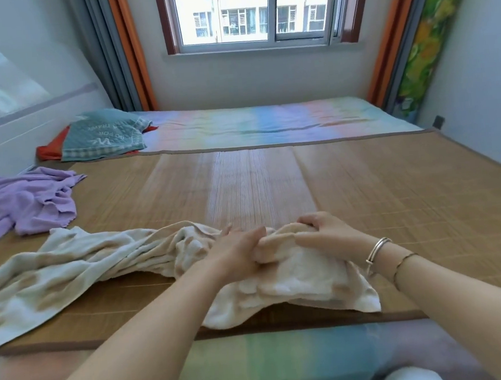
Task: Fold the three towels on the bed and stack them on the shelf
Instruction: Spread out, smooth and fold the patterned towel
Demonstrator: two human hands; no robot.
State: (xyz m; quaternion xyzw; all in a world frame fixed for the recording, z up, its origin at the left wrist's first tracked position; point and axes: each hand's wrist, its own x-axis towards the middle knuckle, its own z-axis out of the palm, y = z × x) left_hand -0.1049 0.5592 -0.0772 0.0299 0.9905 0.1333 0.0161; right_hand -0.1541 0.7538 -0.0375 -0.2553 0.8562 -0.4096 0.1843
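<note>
We are standing at the near edge of the bed (268, 122), whose striped sheet is covered across the middle by a woven bamboo mat (392, 184); that flat, firm surface is probably why the folding is done here.

Three towels lie on it, none yet folded. The cream towel (84, 263) is nearest, stretched in a loose rope from the left edge of the mat to our hands, with its right end bunched in a heap close to us. The purple towel (25, 201) sits crumpled farther back on the left, well apart from our hands. The green towel (101, 135) lies spread over something red by the headboard.

No shelf is in view.

Our left hand (236, 251) has its fingers curled into the cream towel's bunched middle, and our right hand (324, 232), bangles at the wrist, grips the cloth just beside it. We judge the two close grips serve to find an edge, so the towel can be pulled flat before the first fold.
</note>
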